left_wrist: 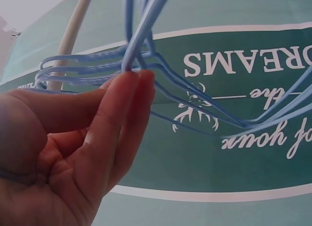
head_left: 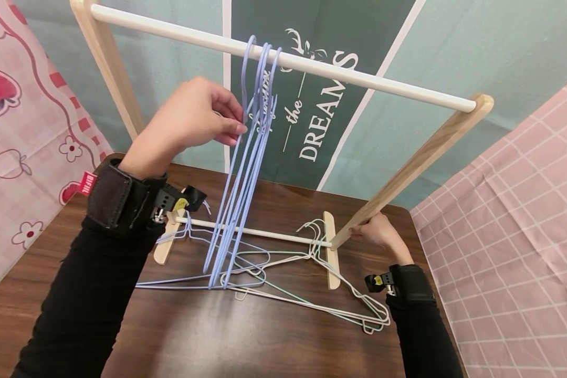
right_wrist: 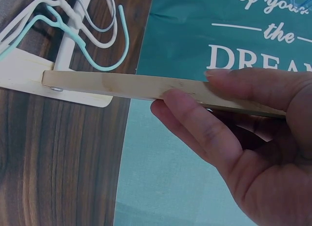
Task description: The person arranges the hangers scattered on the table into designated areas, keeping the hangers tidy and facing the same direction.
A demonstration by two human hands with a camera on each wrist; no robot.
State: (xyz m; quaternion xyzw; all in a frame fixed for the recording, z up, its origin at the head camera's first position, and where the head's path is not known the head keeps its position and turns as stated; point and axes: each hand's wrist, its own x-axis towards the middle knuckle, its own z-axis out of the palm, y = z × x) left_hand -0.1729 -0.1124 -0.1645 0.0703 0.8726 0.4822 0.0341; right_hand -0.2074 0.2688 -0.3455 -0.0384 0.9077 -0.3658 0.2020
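Several blue wire hangers point(head_left: 244, 79) hang by their hooks from the white top rail point(head_left: 170, 31) of a wooden rack, bunched left of its middle. My left hand point(head_left: 196, 113) pinches the leftmost hanger just below its hook, between thumb and fingertips. The left wrist view shows the blue wire point(left_wrist: 141, 35) meeting those fingertips. Low on the rack's right side, my right hand point(head_left: 380, 231) grips the wooden post point(head_left: 413, 170). In the right wrist view, thumb and fingers of the right hand point(right_wrist: 243, 138) lie on opposite sides of the post.
White and mint hangers point(head_left: 309, 255) lie on the brown table point(head_left: 193, 336), their hooks by the right foot point(head_left: 333, 273). More blue hangers point(head_left: 170, 286) lie at the left, partly behind my left forearm. A lettered green cloth point(head_left: 340, 26) hangs behind; a pink checked cloth point(head_left: 524, 210) borders the right.
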